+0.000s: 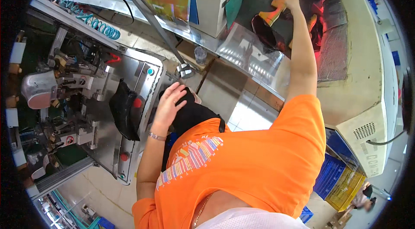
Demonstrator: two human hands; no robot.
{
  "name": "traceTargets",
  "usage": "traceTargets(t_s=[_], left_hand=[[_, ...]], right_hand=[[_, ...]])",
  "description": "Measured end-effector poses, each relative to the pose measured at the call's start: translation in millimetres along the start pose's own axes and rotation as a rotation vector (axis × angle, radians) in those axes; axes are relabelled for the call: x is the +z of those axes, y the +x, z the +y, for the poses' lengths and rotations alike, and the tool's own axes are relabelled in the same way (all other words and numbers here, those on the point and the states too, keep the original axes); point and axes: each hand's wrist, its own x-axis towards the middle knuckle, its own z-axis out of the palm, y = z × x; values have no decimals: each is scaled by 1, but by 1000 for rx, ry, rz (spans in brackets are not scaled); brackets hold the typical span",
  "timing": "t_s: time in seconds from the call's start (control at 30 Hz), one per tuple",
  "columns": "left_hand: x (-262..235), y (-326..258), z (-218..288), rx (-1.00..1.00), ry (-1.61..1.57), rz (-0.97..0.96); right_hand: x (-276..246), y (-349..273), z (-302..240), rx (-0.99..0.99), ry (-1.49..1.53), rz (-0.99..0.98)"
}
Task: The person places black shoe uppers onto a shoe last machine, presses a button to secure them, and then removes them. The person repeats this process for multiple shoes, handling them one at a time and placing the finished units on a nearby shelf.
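Hovering near the worktable edge, left grip spreads empty; right grip pinches orange piece.

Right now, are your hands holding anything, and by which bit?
The right hand seems to hold the orange piece by its upper end in the picture. The left hand holds nothing.
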Motion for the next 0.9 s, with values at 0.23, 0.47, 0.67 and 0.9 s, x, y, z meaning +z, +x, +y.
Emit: traceTargets(t_s=[0.23,0.47,0.67,0.9], left_hand=[[-28,-35,-21,23,10,155],[-43,-35,-50,303,194,166],[-12,-64,-27,560,353,158],[-60,-131,44,806,494,552]], right_hand=[[98,-173,51,-843,-1290,-554],[57,-185,-8,-842,-1033,-529],[-21,-240,-216,-431,34,-1092],[1,-339,-408,-289,545,-1524]])
